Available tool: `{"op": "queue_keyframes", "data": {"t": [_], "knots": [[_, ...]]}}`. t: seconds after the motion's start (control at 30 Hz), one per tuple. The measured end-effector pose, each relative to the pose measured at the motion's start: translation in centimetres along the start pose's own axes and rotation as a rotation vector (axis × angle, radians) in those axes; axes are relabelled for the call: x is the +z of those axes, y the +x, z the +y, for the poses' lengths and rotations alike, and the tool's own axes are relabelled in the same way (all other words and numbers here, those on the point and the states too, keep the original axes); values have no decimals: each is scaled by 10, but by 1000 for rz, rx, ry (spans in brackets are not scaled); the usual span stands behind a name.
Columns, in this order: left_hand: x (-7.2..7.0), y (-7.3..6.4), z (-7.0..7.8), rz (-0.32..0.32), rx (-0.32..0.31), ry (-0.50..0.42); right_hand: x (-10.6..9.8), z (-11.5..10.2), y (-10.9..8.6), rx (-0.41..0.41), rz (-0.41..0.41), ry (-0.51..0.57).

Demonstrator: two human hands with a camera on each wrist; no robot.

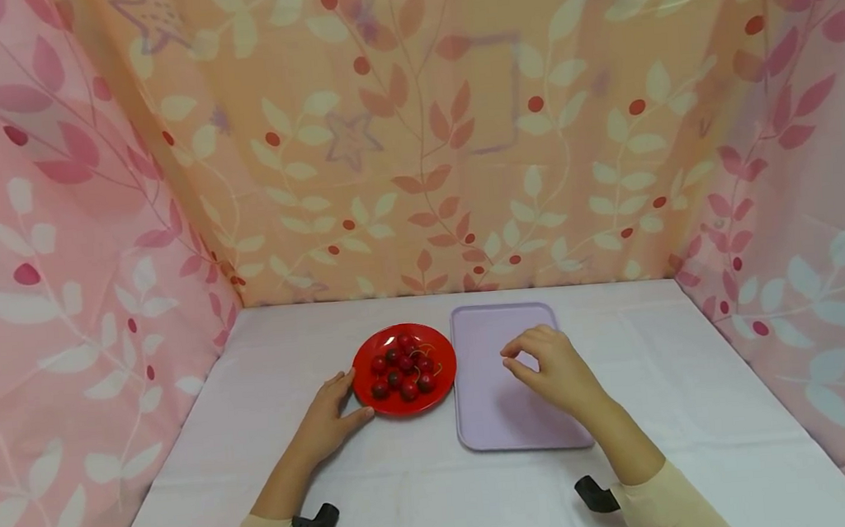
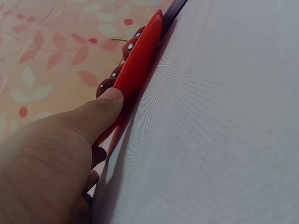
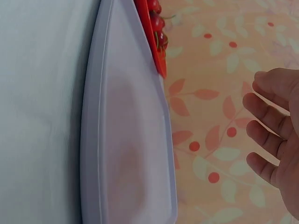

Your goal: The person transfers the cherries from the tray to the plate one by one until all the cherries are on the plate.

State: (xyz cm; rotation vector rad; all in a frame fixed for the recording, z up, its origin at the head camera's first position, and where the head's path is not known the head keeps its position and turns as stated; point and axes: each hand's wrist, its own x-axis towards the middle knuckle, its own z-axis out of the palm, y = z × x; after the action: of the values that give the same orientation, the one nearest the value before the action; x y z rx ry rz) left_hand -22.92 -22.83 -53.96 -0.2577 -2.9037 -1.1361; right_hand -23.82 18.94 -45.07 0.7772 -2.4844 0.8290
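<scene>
A round red plate (image 1: 369, 396) holds a pile of dark red cherries (image 1: 406, 364), some with green stems. My left hand (image 1: 328, 420) rests at the plate's left edge, thumb and index finger spread along it. In the left wrist view the thumb (image 2: 105, 105) lies against the rim of the plate. To the right is a flat lilac tray (image 1: 487, 420), with no cherries on it. Above this tray hovers my right hand (image 1: 557, 369), its fingers loosely bent and apart from the thumb, holding nothing. The right wrist view shows those fingers (image 3: 266, 140) spread.
Plate and tray stand side by side on a white cloth (image 1: 412, 504), edges close together. Patterned curtains enclose the table at the back (image 1: 419, 214) and on both sides. A black wrist mount (image 1: 597, 494) sits at each sleeve.
</scene>
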Motion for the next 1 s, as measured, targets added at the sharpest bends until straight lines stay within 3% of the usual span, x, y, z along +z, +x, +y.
{"op": "queue_keyframes", "data": {"t": [0.3, 0.77, 1.0], "knots": [[-10, -3, -4, 38, 52, 45, -13, 7, -13, -25, 31, -51], [-33, -5, 6, 15, 21, 112, -28, 23, -27, -57, 75, -99], [-41, -11, 17, 17, 137, 228, -35, 36, -34, -92, 67, -198]]}}
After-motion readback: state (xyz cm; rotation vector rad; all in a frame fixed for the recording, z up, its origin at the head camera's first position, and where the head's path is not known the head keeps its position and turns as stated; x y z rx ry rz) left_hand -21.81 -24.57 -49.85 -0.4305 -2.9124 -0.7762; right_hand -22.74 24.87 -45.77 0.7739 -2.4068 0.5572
